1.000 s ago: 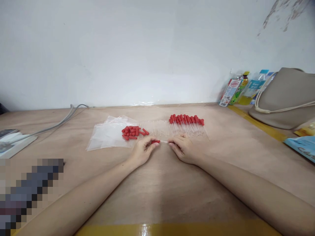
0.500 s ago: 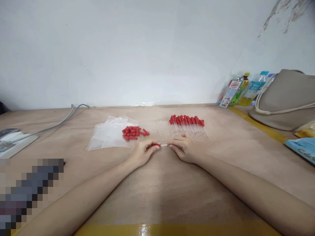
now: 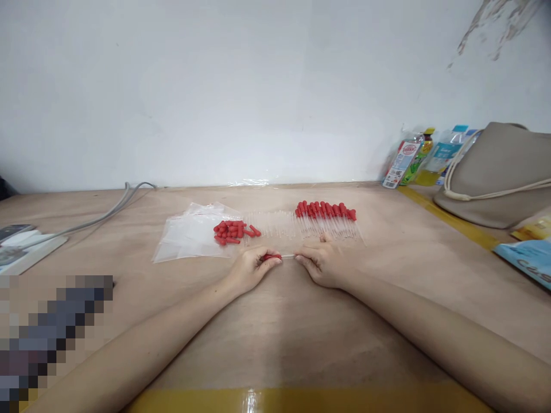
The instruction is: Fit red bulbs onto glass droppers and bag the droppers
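Note:
My left hand [image 3: 253,267] is closed in a pinch around a red rubber dropper bulb [image 3: 272,257]. Opposite it, my right hand [image 3: 321,263] grips a thin clear glass tube [image 3: 288,256], whose left end meets the bulb. How deep the tube sits in the bulb is hidden by the fingers. Beyond my left hand lies a pile of loose red bulbs [image 3: 232,229] on clear plastic bags [image 3: 185,235]. A row of bare glass tubes [image 3: 273,223] lies in the middle. Beyond my right hand, droppers with red bulbs fitted [image 3: 327,212] lie side by side.
At the back right, bottles and a carton [image 3: 402,163] lean by the wall, beside a grey-beige bag [image 3: 499,172]. A blue packet [image 3: 523,264] lies at the right edge. To the left, a grey cable [image 3: 107,217] runs to a white box-like object [image 3: 34,252].
Both hands have shifted very slightly toward me with the bulb and tube still between them. The piles on the table look the same.

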`<state>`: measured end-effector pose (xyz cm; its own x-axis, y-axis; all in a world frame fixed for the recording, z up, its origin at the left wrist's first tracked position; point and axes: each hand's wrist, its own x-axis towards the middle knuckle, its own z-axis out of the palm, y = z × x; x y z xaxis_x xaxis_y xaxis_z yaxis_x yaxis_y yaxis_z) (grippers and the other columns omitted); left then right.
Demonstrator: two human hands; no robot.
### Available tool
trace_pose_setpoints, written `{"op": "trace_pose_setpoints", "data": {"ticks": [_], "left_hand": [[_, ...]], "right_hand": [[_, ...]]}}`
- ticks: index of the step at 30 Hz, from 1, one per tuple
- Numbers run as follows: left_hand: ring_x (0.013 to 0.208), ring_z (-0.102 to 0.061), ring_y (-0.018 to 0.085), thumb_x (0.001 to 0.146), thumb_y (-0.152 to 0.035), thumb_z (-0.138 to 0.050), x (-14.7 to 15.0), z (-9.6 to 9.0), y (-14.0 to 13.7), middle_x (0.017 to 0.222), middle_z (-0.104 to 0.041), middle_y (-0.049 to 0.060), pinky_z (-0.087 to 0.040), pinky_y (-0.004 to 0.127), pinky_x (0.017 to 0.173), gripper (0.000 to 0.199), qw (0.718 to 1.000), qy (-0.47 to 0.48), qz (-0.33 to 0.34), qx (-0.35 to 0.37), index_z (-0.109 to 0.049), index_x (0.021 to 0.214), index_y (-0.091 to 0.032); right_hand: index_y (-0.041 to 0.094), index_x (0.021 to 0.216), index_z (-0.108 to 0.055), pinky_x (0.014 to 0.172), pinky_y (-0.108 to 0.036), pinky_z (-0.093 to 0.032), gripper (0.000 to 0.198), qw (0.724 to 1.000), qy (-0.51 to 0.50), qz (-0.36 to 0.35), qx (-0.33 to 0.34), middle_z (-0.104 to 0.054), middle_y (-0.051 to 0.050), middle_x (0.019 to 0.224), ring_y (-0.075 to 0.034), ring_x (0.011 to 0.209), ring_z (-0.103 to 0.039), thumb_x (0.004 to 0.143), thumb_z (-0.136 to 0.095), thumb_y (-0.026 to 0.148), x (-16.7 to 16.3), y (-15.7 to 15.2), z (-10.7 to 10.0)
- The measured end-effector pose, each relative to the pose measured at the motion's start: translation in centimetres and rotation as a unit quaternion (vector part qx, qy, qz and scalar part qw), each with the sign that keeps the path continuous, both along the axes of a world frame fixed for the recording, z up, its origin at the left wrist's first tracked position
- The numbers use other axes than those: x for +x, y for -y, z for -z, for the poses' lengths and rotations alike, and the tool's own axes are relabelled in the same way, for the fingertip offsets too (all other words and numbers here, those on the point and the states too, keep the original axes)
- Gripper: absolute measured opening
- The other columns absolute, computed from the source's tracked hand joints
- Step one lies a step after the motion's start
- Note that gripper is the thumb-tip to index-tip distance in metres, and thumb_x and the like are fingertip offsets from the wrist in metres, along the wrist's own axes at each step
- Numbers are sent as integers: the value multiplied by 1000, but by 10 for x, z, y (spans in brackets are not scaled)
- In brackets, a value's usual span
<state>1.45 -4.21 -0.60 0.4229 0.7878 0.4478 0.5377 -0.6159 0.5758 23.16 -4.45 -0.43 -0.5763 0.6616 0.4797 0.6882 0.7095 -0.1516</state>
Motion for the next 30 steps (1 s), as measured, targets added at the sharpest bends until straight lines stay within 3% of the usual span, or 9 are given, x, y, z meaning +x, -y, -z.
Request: {"op": "trace_pose_setpoints", "data": {"ticks": [6, 24, 30], "left_hand": [[65, -59, 12, 81, -30, -57, -3, 2, 0, 75, -66, 1, -45, 23, 60, 15, 999, -28, 12, 41, -63, 83, -16], [65, -60, 12, 79, -26, -59, -3, 1, 0, 74, -66, 1, -46, 23, 60, 11, 998, -34, 28, 50, -62, 83, -16], [75, -60, 15, 81, -22, -55, -8, -2, -7, 83, -64, 4, -49, 27, 66, 13, 996, -33, 41, 74, -59, 92, -17]], "right_hand": [[19, 82, -62, 69, -30, -20, 25, 1000, 7, -15, -19, -66, 0, 73, -11, 59, -48, 89, -38, 24, -4, -3, 3], [16, 71, -57, 70, -30, -20, 29, 999, 32, -21, -18, -61, 0, 63, -9, 50, -38, 88, -35, 23, -19, -3, 4], [16, 72, -58, 72, -30, -27, 28, 996, 68, -19, -48, -63, -3, 65, -10, 52, -43, 87, -36, 22, -22, 5, -17]]}}
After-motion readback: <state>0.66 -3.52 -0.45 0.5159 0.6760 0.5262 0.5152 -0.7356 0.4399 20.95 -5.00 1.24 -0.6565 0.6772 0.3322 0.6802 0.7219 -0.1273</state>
